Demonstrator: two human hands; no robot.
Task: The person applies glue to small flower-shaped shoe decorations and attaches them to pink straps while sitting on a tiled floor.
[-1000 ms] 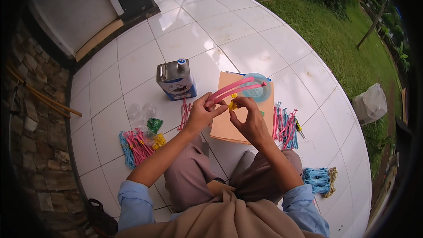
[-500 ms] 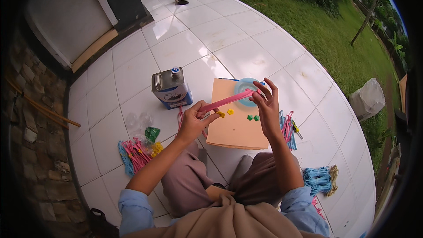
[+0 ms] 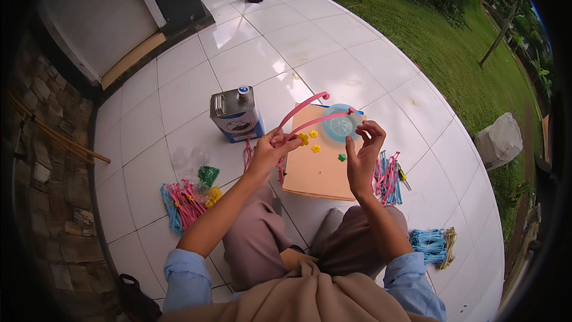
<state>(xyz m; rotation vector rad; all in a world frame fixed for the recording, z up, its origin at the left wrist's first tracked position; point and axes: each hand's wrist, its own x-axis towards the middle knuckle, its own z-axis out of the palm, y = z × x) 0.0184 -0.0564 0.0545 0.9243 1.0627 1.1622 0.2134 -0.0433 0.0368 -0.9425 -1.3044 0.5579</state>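
Note:
My left hand (image 3: 267, 154) pinches a pink strap (image 3: 322, 117), whose two strands curve up and away to small knobbed ends. A yellow flower-shaped piece (image 3: 304, 139) shows at its fingertips; whether it is fixed to the strap, I cannot tell. My right hand (image 3: 364, 161) is beside the light-blue bowl (image 3: 341, 125), thumb and fingers apart, with nothing visible between them. Under both hands lies a tan board (image 3: 316, 179). On it are two loose yellow flower pieces (image 3: 316, 149) and a green one (image 3: 342, 157).
A metal can (image 3: 237, 116) stands beyond my left hand. Pink and blue straps (image 3: 185, 206) lie at left near a green packet (image 3: 208, 175). More straps (image 3: 388, 179) and a yellow-handled tool (image 3: 404, 177) lie right of the board, blue bundles (image 3: 428, 244) nearer me.
My right hand has let go of the pink strap's end and moved slightly down and right. The strap, stretched between both hands before, now springs up as two separate curved strands.

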